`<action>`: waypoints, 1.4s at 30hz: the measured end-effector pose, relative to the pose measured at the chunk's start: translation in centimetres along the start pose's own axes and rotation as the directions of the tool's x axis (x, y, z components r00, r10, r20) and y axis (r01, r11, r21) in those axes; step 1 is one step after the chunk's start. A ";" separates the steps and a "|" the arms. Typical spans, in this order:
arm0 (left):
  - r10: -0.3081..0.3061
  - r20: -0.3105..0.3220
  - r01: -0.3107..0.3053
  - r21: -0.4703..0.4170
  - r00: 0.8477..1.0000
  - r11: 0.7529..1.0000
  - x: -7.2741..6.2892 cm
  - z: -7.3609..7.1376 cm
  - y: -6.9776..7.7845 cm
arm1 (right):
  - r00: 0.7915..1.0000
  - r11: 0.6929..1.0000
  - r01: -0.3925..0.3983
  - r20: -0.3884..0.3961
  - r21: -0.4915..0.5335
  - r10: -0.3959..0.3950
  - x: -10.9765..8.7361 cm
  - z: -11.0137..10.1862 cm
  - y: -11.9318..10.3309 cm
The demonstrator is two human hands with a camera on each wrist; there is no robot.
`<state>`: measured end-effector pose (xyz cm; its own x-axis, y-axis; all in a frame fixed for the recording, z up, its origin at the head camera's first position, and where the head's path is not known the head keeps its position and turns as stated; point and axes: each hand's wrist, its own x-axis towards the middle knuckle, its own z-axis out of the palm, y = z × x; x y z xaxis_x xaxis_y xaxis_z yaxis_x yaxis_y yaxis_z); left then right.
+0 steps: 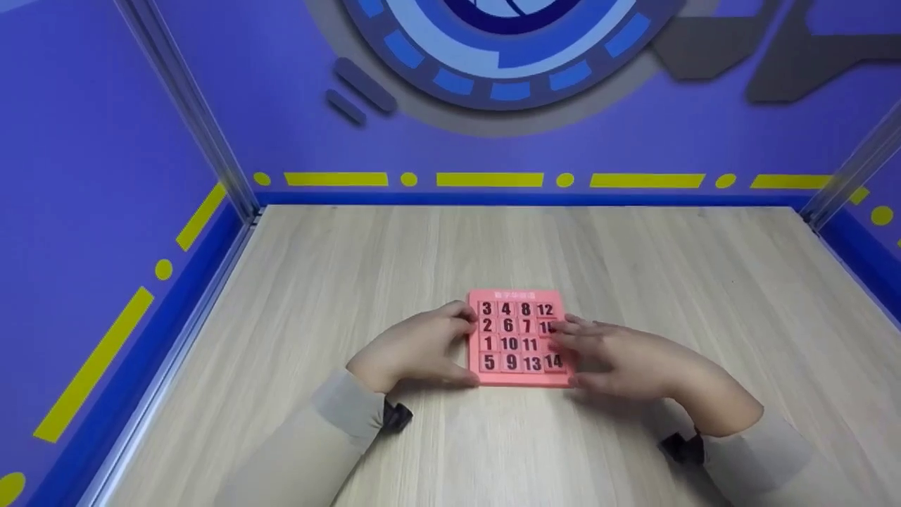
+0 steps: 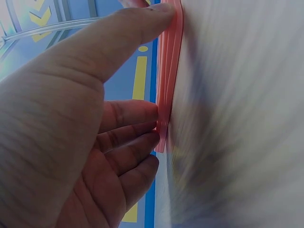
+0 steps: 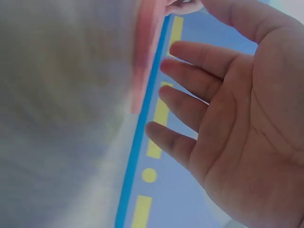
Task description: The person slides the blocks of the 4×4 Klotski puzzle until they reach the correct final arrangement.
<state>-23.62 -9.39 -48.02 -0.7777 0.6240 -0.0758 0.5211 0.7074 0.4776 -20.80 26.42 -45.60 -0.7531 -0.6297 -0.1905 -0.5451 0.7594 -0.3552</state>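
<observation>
A pink number sliding puzzle (image 1: 521,380) lies flat on the table, its square tiles marked with black numerals. Along its left side rests my left hand (image 1: 426,348), thumb at the lower corner and fingertips higher up that edge. The left wrist view shows the thumb (image 2: 128,31) and fingertips against the puzzle's side (image 2: 168,71). My right hand (image 1: 626,359) reaches in from the right, its fingers extended over the right column of tiles and its thumb near the lower right corner. Those fingers partly hide the second and third rows. In the right wrist view the fingers (image 3: 190,102) are spread and nearly straight.
The light wooden table (image 1: 366,253) spreads around the puzzle. Blue-purple panels (image 1: 232,105) with yellow dashes stand at its back and sides, joined by a metal corner post (image 1: 190,105). Both sleeves have a dark strap piece (image 1: 398,417) near the cuff.
</observation>
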 end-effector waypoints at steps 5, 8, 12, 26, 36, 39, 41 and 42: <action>0.006 0.000 -0.006 0.001 1.000 1.000 0.0 0.0 0.0 | 0.997 0.997 -0.070 0.043 0.033 0.068 0.6 0.5 0.7; 0.013 -0.004 -0.013 0.003 1.000 1.000 0.1 0.0 0.1 | 0.996 0.997 -0.072 0.049 0.038 0.070 0.7 0.5 0.7; 0.005 -0.003 -0.005 0.000 1.000 1.000 0.0 0.0 0.0 | 0.998 0.999 -0.042 0.047 0.029 0.041 0.7 0.4 0.3; 0.002 -0.001 -0.002 -0.012 1.000 1.000 -0.1 0.0 0.0 | 0.999 0.999 0.030 0.040 -0.039 -0.029 0.0 -0.3 -1.3; 0.012 -0.003 -0.012 0.007 1.000 1.000 0.1 -0.4 0.0 | 1.000 0.997 0.026 -0.004 -0.067 -0.027 1.1 -1.6 -0.8; 0.020 0.002 -0.020 0.012 1.000 1.000 0.1 -0.3 0.0 | 0.999 0.997 -0.036 -0.007 -0.067 0.036 2.2 -2.1 -0.6; 0.015 0.005 -0.015 0.008 1.000 1.000 0.1 -0.2 0.0 | 0.997 0.995 -0.079 -0.001 -0.062 0.079 3.0 -2.3 -0.5; 0.010 0.008 -0.010 0.002 1.000 1.000 0.0 -0.1 0.0 | 0.995 0.994 -0.097 0.004 -0.059 0.097 3.4 -2.4 -0.5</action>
<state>-23.69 -9.42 -47.98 -0.7696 0.6336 -0.0785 0.5293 0.7019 0.4766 -24.02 24.29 -43.93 -0.8008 -0.5538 -0.2281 -0.4904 0.8249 -0.2810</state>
